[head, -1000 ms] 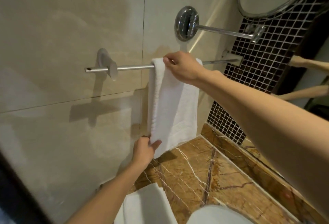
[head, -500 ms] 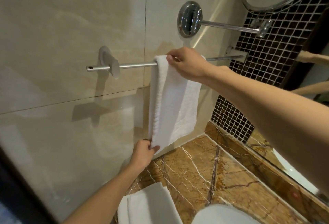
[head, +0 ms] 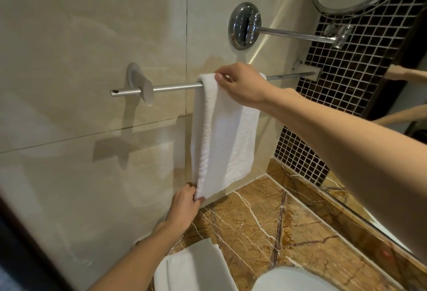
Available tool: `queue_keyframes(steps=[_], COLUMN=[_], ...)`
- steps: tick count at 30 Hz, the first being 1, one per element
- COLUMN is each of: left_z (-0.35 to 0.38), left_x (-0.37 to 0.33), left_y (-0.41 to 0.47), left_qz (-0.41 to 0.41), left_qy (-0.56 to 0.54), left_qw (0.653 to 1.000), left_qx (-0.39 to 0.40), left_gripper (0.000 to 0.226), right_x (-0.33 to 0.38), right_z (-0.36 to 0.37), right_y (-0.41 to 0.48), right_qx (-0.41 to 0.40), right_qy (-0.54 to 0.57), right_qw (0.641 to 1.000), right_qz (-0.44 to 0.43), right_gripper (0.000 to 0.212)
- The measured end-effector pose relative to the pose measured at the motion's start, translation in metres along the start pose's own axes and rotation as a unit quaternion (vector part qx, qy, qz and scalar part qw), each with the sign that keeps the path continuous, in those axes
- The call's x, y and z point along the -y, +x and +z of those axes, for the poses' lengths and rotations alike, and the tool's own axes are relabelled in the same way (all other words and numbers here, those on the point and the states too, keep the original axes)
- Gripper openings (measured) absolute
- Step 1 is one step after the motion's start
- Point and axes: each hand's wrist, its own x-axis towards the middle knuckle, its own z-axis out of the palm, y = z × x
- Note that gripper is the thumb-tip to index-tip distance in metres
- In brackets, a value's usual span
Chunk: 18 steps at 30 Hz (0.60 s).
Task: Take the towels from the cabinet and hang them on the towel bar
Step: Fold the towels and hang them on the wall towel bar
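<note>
White towel (head: 225, 133) is draped over the bar (head: 175, 87), hanging against the beige wall above the marble counter (head: 288, 228). Right hand (head: 242, 85) grips its fold on top of the bar, thumb in front; left hand (head: 183, 207) pinches the lower left corner. Folded towels (head: 196, 267) lie on the counter beside a white basin (head: 293, 279).

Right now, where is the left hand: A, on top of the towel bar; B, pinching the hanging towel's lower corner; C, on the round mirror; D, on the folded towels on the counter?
B: the left hand pinches the bottom corner of the white towel draped over the towel bar, while the right hand holds its top.
</note>
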Motion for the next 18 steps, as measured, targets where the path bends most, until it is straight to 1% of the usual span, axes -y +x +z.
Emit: queue_keyframes(steps=[6, 12, 15, 18], left_z=[-0.004, -0.009, -0.012, -0.013], left_x=[-0.004, -0.005, -0.007, -0.008], left_y=[0.002, 0.003, 0.004, 0.003], left_qz=[-0.018, -0.058, -0.059, -0.037], left_qy=[-0.004, -0.012, -0.007, -0.012], left_qw=[0.999, 0.995, 0.994, 0.996], left_qx=[0.028, 0.075, 0.088, 0.079], left_gripper=[0.029, 0.03, 0.036, 0.03], right_x=[-0.001, 0.001, 0.002, 0.0], right_z=[0.002, 0.001, 0.004, 0.006], right_y=[0.007, 0.02, 0.026, 0.025], right_qx=[0.033, 0.077, 0.082, 0.055], right_qy=[0.023, 0.067, 0.06, 0.06], right_qw=[0.999, 0.994, 0.994, 0.996], right_qz=[0.002, 0.044, 0.051, 0.03], right_gripper=[0.026, 0.035, 0.036, 0.032])
